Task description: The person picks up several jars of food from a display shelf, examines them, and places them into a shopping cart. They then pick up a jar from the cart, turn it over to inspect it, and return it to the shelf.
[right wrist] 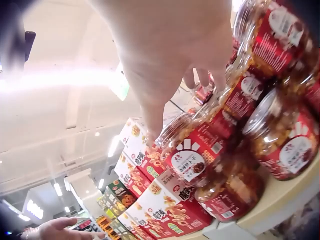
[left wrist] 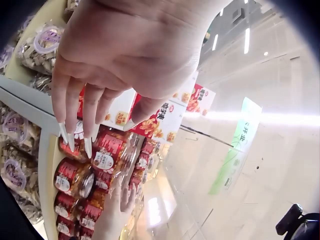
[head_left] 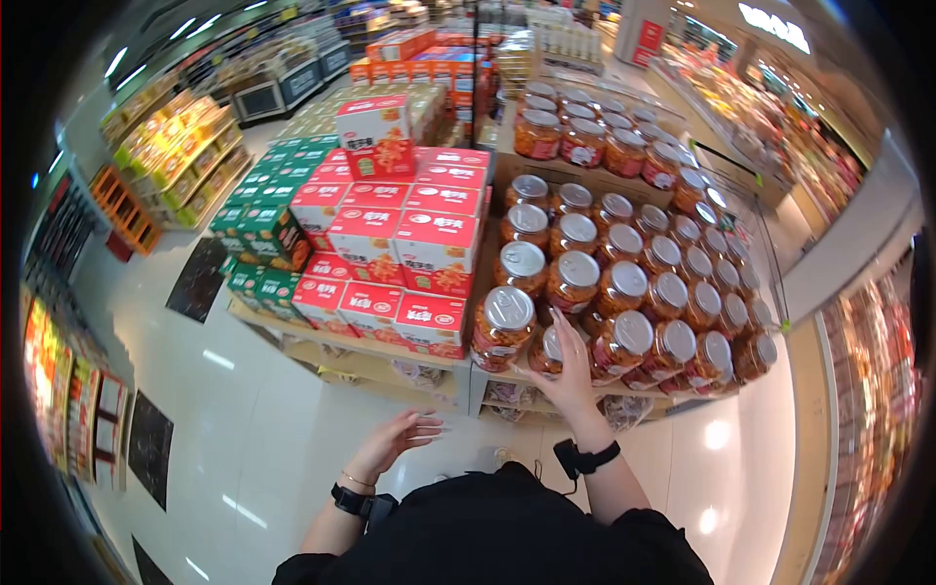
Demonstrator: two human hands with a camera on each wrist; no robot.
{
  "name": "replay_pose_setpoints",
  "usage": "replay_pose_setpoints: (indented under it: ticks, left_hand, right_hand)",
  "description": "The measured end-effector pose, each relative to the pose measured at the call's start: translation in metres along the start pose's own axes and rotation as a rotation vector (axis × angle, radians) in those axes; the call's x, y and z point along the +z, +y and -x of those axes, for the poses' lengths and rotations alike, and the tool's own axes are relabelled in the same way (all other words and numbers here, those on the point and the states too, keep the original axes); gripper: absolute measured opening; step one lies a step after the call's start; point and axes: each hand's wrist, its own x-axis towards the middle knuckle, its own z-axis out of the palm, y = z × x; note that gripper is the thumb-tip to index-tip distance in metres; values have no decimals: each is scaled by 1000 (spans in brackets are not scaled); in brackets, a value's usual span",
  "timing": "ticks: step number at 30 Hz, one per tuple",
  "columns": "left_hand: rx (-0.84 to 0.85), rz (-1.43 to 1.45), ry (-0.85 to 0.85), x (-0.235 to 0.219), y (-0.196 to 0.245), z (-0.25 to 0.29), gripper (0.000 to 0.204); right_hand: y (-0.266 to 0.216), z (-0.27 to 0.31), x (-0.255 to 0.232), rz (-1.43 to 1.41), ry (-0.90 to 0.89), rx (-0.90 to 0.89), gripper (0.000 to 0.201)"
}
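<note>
My right hand (head_left: 570,378) reaches over the front row of clear food jars with silver lids and red labels. Its fingers are extended and spread above a lower jar (head_left: 547,355), which it partly covers. Just left of that hand stands a taller-placed jar (head_left: 504,322); in the right wrist view this jar (right wrist: 192,155) sits on another jar (right wrist: 231,192), and the thumb comes close to its lid. My left hand (head_left: 392,444) hangs in front of the display, holding nothing, its fingers (left wrist: 91,107) loosely extended.
Left of the jars, red-and-white snack boxes (head_left: 429,239) are stacked, with green boxes (head_left: 268,210) beyond. A cardboard divider (head_left: 585,178) separates jar rows. Bagged goods (left wrist: 37,47) fill the shelf below. A metal post (head_left: 765,244) stands at the right.
</note>
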Motion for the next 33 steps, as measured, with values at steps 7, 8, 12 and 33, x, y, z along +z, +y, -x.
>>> replay_pose_setpoints:
  ticks: [7,8,12,33]
  left_hand:
    - [-219,-98,-376,39,-37,-85,45]
    - [-248,-139,-431,52,-44,-99,44]
    - [-322,-340,-569,118,-69,-136,49]
    - [749,-882,987,75,-147,-186,72]
  right_hand:
    - [-2,125,-73,228,129,297,63]
    - [6,151,-90,235,164,338,59]
    - [22,242,-155,302,368,511,53]
    - [109,381,-339,155,521,922,45]
